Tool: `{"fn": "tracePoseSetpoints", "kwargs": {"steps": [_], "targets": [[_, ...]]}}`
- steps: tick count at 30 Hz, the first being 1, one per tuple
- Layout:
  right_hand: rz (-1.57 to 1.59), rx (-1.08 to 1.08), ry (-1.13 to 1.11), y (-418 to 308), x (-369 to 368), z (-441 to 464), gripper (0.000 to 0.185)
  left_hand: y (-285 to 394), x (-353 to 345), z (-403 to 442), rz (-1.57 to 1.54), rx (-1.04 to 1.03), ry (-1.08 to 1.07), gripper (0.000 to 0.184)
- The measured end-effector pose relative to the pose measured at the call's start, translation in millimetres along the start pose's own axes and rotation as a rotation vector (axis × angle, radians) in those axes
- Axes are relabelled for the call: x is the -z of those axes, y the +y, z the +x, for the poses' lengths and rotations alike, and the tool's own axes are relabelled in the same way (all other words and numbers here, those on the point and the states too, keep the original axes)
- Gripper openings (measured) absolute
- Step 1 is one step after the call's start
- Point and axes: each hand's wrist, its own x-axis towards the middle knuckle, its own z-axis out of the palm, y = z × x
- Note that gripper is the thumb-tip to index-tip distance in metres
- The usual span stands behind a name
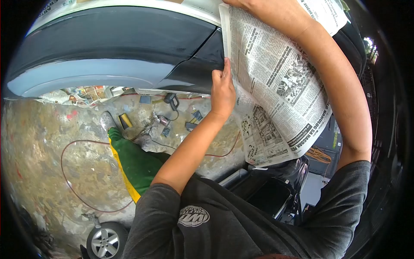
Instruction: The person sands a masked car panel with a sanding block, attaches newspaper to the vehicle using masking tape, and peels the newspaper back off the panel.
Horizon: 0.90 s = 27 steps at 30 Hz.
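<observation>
The newspaper (276,77) at my right is off-white, patterned with columns of black print and grey, black-and-white pictures. On the far left, the car panel (116,32) is glossy blackish-grey, with a dull blue-grey band (95,71) curving along its near edge. My T-shirt (267,220) is charcoal with a whitish oval logo (193,216); my trousers (137,162) are deep green with a bright yellow side stripe. The left floor (39,142) is mottled tan and grey, crossed by a reddish-brown hose (63,157). Near left, a wheel (105,243) shows silver spokes inside black rubber; right, a cord (318,155) is orange.
</observation>
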Motion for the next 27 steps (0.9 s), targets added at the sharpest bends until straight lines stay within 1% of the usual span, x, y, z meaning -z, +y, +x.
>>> {"fn": "tracePoseSetpoints", "kwargs": {"steps": [9,18,21,24,27], "targets": [[0.016,-0.002,0.021,2,-4,-3,0.010,-1,-2,-1,-0.004,0.024,0.005,0.074],[0.014,-0.016,0.011,1,-7,-1,0.008,-4,-1,-1,-0.013,-0.019,0.006,0.074],[0.013,-0.005,0.039,2,-9,-2,0.007,-4,-2,-2,-0.015,0.007,-0.012,0.074],[0.003,-0.006,0.035,4,-9,-3,0.007,-1,-2,1,-0.014,-0.008,-0.005,0.075],[0.002,-0.009,0.027,5,-8,-4,0.007,1,-2,2,0.013,-0.010,-0.015,0.081]]}}
